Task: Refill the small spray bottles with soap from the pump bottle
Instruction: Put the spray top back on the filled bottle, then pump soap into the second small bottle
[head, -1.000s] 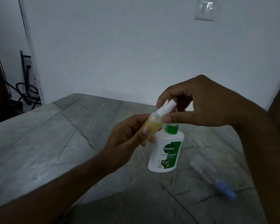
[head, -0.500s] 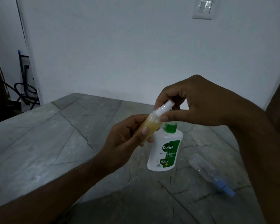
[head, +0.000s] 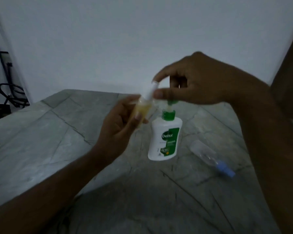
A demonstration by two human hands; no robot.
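On the grey stone table [head: 41, 149], nearest the camera, there is only a dim patch of veined slab crossed by dark cracks, with the two forearms reaching in over it from the lower left and from the right edge. A little farther in, on the right, a clear spray bottle [head: 208, 155] lies on its side on the slab, its blue cap end pointing toward the camera and to the right; it is apart from both hands. Just left of it the white pump bottle [head: 164, 139] stands upright on the table, green collar and pump head on top, a green label on its front. Above the table, the left hand [head: 118, 130] grips a small spray bottle [head: 142, 112] with yellowish liquid inside, fingers and thumb curled round its body, the bottle tilted with its top leaning up and to the right. The right hand [head: 203, 81] is over it, thumb and forefinger pinching the white spray top [head: 150, 91] of that bottle; the other fingers are loosely bent. This part is blurred, so whether the top sits fully on the bottle neck cannot be told. Beyond stands a plain pale wall [head: 125, 39], and at far left some dark cables [head: 10, 93]
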